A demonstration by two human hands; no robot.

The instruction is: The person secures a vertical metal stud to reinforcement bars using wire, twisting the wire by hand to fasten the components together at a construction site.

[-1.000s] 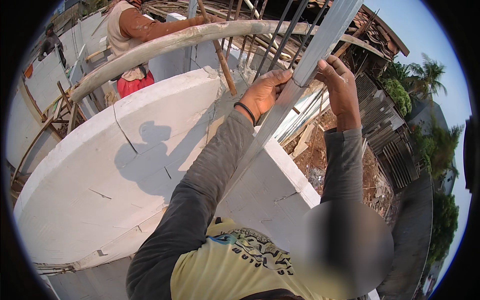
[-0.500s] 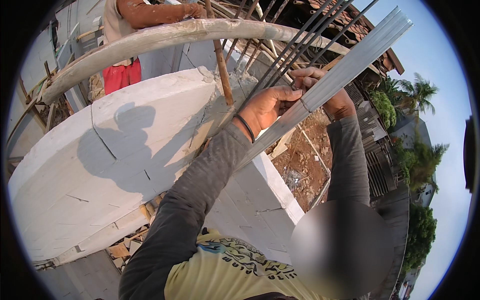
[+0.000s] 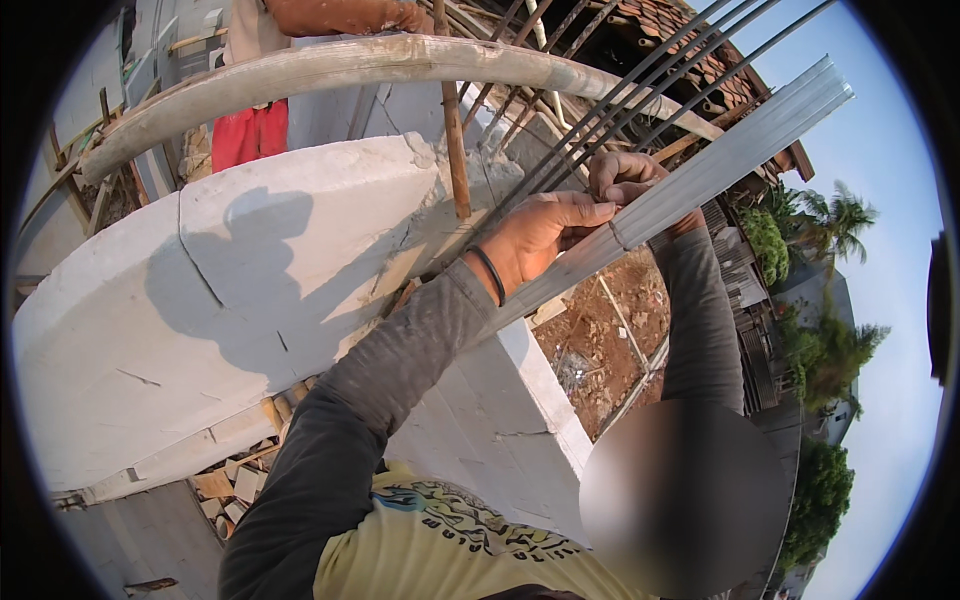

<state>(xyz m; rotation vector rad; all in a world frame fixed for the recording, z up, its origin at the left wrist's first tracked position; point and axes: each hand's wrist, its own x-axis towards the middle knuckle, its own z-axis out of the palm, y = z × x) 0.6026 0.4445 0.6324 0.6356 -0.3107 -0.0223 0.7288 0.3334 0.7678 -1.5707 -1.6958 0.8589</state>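
Note:
A long silvery metal channel slants up to the right in front of me. A thin wire loops round it. My left hand, with a black band at the wrist, is closed at the channel's near side, thumb and fingers pinching by the wire. My right hand reaches round from the far side, partly hidden by the channel, its fingertips curled together close to the left thumb. The wire's ends are mostly hidden between the fingers. Upright steel rebars stand just behind my hands.
A pale block wall carries my shadow on the left. A bent wooden pole crosses above it, with an upright stick beside the rebars. Another person stands beyond. Rubble and soil lie below right.
My right fingertips have lifted a little away from the left thumb. The view has shifted slightly, and the channel's upper end now sits lower and farther right.

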